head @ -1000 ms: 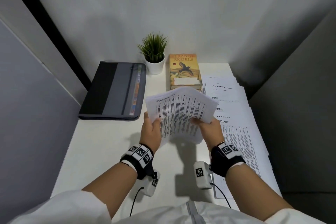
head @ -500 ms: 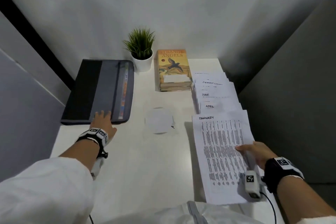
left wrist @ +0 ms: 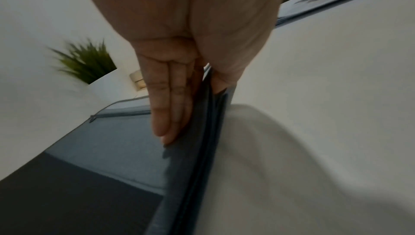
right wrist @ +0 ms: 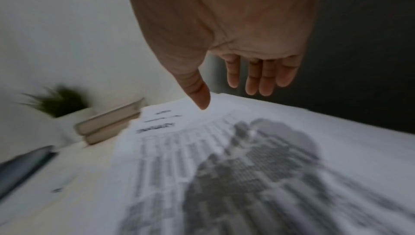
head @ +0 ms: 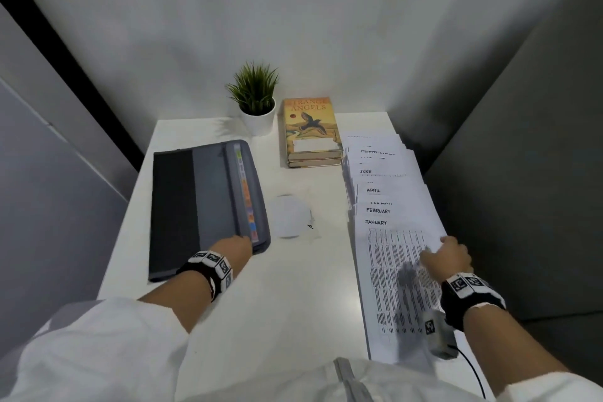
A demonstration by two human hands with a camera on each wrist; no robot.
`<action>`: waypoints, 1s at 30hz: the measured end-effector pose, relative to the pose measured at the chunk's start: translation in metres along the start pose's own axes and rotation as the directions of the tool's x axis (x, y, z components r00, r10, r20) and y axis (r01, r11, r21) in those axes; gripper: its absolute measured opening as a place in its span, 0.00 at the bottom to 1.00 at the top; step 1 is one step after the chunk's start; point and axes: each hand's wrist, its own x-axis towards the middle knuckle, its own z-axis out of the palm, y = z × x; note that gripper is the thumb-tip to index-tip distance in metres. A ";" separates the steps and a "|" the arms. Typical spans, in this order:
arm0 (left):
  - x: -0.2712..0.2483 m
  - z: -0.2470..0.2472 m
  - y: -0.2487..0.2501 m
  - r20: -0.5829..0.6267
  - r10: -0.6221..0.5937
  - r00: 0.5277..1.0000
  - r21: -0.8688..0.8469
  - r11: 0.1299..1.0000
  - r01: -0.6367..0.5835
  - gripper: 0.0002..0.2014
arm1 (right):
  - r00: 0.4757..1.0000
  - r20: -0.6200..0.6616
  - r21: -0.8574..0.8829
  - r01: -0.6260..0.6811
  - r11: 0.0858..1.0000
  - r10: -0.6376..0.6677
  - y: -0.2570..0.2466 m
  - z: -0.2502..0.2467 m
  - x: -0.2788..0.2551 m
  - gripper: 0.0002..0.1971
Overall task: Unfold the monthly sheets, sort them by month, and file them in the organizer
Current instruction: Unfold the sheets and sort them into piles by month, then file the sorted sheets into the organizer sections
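Observation:
The grey and black organizer [head: 202, 206] lies flat on the left of the table, coloured tabs along its right side. My left hand [head: 236, 246] pinches its near right corner: in the left wrist view the fingers [left wrist: 167, 107] lie on the cover [left wrist: 112, 141] and the thumb is tucked under the edge. The monthly sheets run in a staggered row down the right side, with the JANUARY sheet [head: 398, 271] nearest and FEBRUARY [head: 378, 210], APRIL and JUNE headings behind. My right hand [head: 447, 258] hovers just over JANUARY [right wrist: 202, 150], fingers relaxed and holding nothing [right wrist: 231, 96].
A potted plant [head: 256, 101] and two stacked books [head: 310, 130] stand at the back. A round white disc [head: 290, 215] lies between organizer and sheets. Grey walls close in on both sides; bare table [head: 277, 303] lies in front of me.
Both hands let go of the JANUARY sheet, which now lies at the front of the row. My left hand went to the organizer and slid to its near right corner.

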 end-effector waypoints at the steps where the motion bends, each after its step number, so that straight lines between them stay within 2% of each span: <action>1: -0.004 -0.003 0.005 -0.005 0.016 1.000 -0.019 1.000 -0.016 0.15 | 0.998 0.014 0.004 0.058 0.998 -0.058 -0.011 0.003 -0.008 0.28; 3: -0.016 -0.011 0.021 -0.015 0.056 0.998 -0.060 0.997 -0.057 0.14 | 0.967 0.152 0.127 0.187 0.974 -0.205 -0.036 0.013 -0.027 0.25; 5: -0.032 -0.018 0.044 -0.040 0.111 0.993 -0.079 0.990 -0.114 0.12 | 0.882 0.347 0.269 0.232 0.935 -0.319 -0.059 0.028 -0.051 0.26; 7: -0.049 -0.024 0.071 -0.074 0.163 0.984 -0.089 0.982 -0.169 0.11 | 0.807 0.492 0.375 0.141 0.916 -0.326 -0.079 0.041 -0.074 0.37; 9: -0.067 -0.030 0.097 -0.119 0.210 0.970 -0.112 0.968 -0.223 0.10 | 0.704 0.650 0.468 -0.073 0.881 -0.287 -0.091 0.050 -0.093 0.48; 11: -0.086 -0.038 0.118 -0.181 0.272 0.945 -0.085 0.953 -0.290 0.10 | 0.605 0.741 0.466 -0.150 0.872 -0.292 -0.099 0.048 -0.106 0.47; 12: -0.095 -0.042 0.127 -0.210 0.303 0.929 -0.060 0.945 -0.322 0.11 | 0.587 0.745 0.483 -0.145 0.864 -0.318 -0.102 0.045 -0.112 0.41; 13: -0.105 -0.046 0.135 -0.237 0.327 0.915 -0.035 0.938 -0.344 0.12 | 0.601 0.716 0.523 -0.124 0.843 -0.355 -0.105 0.040 -0.116 0.32; 15: -0.123 -0.052 0.145 -0.304 0.345 0.888 0.007 0.933 -0.360 0.13 | 0.672 0.599 0.595 -0.010 0.804 -0.435 -0.109 0.028 -0.120 0.15; 16: -0.130 -0.056 0.146 -0.345 0.337 0.876 0.007 0.934 -0.357 0.14 | 0.693 0.537 0.600 0.087 0.795 -0.481 -0.110 0.020 -0.119 0.13; 17: -0.135 -0.062 0.144 -0.394 0.311 0.865 -0.024 0.937 -0.348 0.16 | 0.693 0.484 0.589 0.193 0.785 -0.534 -0.110 0.008 -0.119 0.12; 19: -0.141 -0.076 0.130 -0.511 0.236 0.826 -0.159 0.919 -0.361 0.23 | 0.634 0.406 0.535 0.420 0.733 -0.659 -0.111 -0.018 -0.116 0.10; 20: -0.143 -0.084 0.120 -0.578 0.203 0.790 -0.203 0.902 -0.380 0.25 | 0.595 0.381 0.486 0.522 0.701 -0.708 -0.111 -0.030 -0.113 0.09; 22: -0.144 -0.102 0.094 -0.693 0.132 0.709 -0.199 0.910 -0.363 0.30 | 0.527 0.357 0.371 0.678 0.634 -0.772 -0.112 -0.051 -0.108 0.08; 24: -0.149 -0.114 0.064 -0.763 0.052 0.645 -0.179 0.941 -0.287 0.32 | 0.459 0.353 0.281 0.779 0.560 -0.815 -0.113 -0.061 -0.105 0.09; 25: -0.153 -0.117 0.051 -0.770 0.015 0.638 -0.197 0.945 -0.260 0.30 | 0.431 0.361 0.262 0.804 0.534 -0.827 -0.113 -0.064 -0.104 0.09; 27: -0.162 -0.116 0.031 -0.733 -0.031 0.679 -0.253 0.940 -0.230 0.24 | 0.403 0.373 0.261 0.819 0.511 -0.836 -0.113 -0.065 -0.106 0.10; 30: -0.174 -0.107 0.020 -0.678 -0.043 0.733 -0.244 0.955 -0.170 0.19 | 0.378 0.389 0.276 0.822 0.498 -0.840 -0.117 -0.065 -0.111 0.09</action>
